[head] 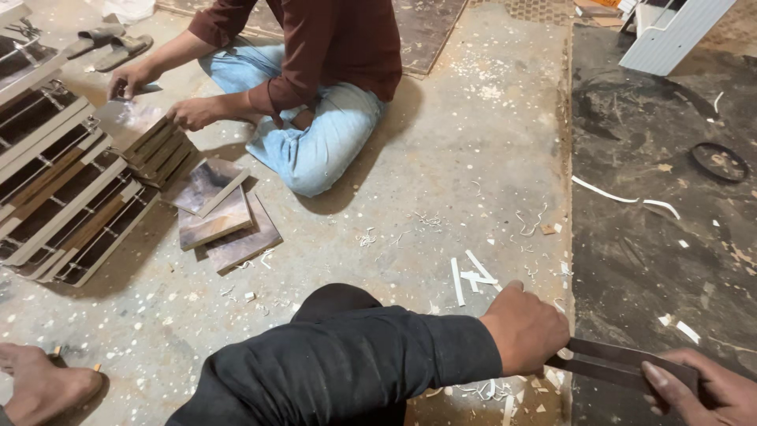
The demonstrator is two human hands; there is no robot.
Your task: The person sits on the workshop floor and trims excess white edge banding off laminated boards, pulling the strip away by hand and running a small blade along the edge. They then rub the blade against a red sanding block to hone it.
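Note:
My left hand (524, 327), at the end of a black sleeve, is closed around one end of a dark flat board (611, 361) held low over the floor. My right hand (704, 390) grips the board's other end at the bottom right corner of the view, and its fingers wrap over the top edge. The board lies nearly level between both hands, tilted slightly down to the right. White trimmings and shavings (473, 276) lie on the concrete just beyond my left hand.
A co-worker in a maroon shirt and light jeans (315, 134) sits opposite, both hands on a stack of brown panels (158, 146). Loose panels (225, 221) lie beside it. Slatted frames (55, 181) fill the left. A bare foot (39, 383) shows at bottom left.

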